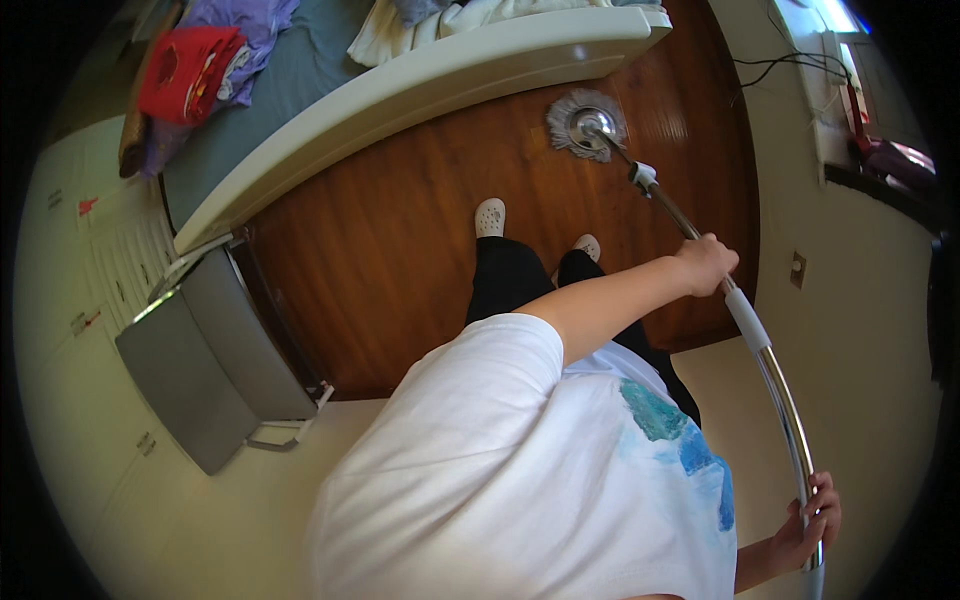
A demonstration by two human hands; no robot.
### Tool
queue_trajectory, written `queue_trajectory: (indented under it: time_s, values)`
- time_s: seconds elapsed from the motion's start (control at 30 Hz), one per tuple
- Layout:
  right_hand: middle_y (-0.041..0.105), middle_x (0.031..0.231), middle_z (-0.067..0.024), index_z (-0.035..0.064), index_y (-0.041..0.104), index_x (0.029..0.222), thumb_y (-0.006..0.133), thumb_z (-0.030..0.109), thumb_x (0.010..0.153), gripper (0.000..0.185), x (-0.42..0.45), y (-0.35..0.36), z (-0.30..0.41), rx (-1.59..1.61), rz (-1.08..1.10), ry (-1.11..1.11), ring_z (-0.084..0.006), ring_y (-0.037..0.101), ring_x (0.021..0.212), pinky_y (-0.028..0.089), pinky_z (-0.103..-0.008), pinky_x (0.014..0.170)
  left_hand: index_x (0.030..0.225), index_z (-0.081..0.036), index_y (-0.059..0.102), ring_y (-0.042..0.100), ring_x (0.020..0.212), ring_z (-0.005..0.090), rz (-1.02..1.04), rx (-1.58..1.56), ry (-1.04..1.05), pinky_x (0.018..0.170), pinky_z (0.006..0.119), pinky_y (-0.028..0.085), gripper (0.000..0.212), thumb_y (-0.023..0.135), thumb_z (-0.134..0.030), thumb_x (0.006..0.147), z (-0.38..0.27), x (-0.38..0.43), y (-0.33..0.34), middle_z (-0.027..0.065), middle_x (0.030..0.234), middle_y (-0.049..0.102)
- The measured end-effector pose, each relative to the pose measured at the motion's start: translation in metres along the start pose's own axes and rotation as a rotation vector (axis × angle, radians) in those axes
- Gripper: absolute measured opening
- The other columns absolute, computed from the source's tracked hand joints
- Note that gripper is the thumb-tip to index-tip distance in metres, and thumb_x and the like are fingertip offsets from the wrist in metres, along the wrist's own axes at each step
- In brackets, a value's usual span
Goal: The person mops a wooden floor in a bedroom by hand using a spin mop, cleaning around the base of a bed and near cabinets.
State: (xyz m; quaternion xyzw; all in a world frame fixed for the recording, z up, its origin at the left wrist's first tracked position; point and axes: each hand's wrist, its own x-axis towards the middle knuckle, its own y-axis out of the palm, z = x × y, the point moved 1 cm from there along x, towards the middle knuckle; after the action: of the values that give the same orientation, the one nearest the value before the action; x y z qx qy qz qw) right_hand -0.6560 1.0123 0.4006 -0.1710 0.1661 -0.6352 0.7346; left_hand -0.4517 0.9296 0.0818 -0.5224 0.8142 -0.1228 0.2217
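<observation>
I grip a metal mop pole (pixel 679 214) with both hands. My left hand (pixel 707 264) reaches across the front of my body and is wrapped around the pole, just above a grey grip sleeve (pixel 747 321). Lower right in the view, my right hand (pixel 811 521) has its fingers around the pole near its upper end. At the far end, a round mop head (pixel 559 120) with grey strands and a shiny metal disc lies on the wooden floor (pixel 397 225), close to the bed's footboard. A white joint collar (pixel 643 176) sits on the pole near the mop head.
A bed with a cream footboard (pixel 420 101) spans the top, with folded red cloth (pixel 191 71) on it. To the left stands a grey folding chair (pixel 225 352). A wall with a socket (pixel 798 268) and a windowsill with cables (pixel 795 61) are on the right. My white clogs (pixel 490 217) stand on the floor.
</observation>
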Motion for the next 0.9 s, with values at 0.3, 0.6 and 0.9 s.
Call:
queue_trajectory:
  time_s: [0.3,0.6,0.9]
  values:
    - [0.039,0.057,-0.0033,0.0129,0.031,0.056,0.048,0.023,0.078,0.029,0.056,-0.004,-0.063,0.437,0.250,-0.038,-0.0203,0.041,0.064,0.033,-0.0289,0.061,0.078,-0.007,0.057,0.057,0.083,0.0340,-0.208,-0.024,-0.196,0.069,0.041,0.047,0.014,0.064,-0.005,0.066,0.029,-0.068,0.038,0.0149,0.081,0.062]
    - [0.047,0.064,-0.0090,0.0066,0.040,0.059,0.048,0.021,0.081,0.027,0.039,0.112,-0.090,0.489,0.470,0.058,-0.0254,0.050,0.070,0.042,-0.0293,0.050,0.077,-0.008,0.058,0.053,0.072,0.0316,-0.548,0.090,-0.436,0.064,0.036,0.045,0.018,0.062,0.001,0.063,0.119,-0.153,0.023,0.0117,0.072,0.059]
    - [0.039,0.062,-0.0043,0.0131,0.032,0.059,0.045,0.019,0.082,0.027,-0.018,-0.025,-0.028,0.461,0.024,0.056,-0.0218,0.040,0.076,0.037,-0.0244,0.057,0.084,-0.009,0.060,0.056,0.086,0.0297,-0.150,-0.010,-0.163,0.071,0.042,0.049,0.014,0.063,-0.011,0.070,-0.016,-0.046,0.061,0.0106,0.083,0.062]
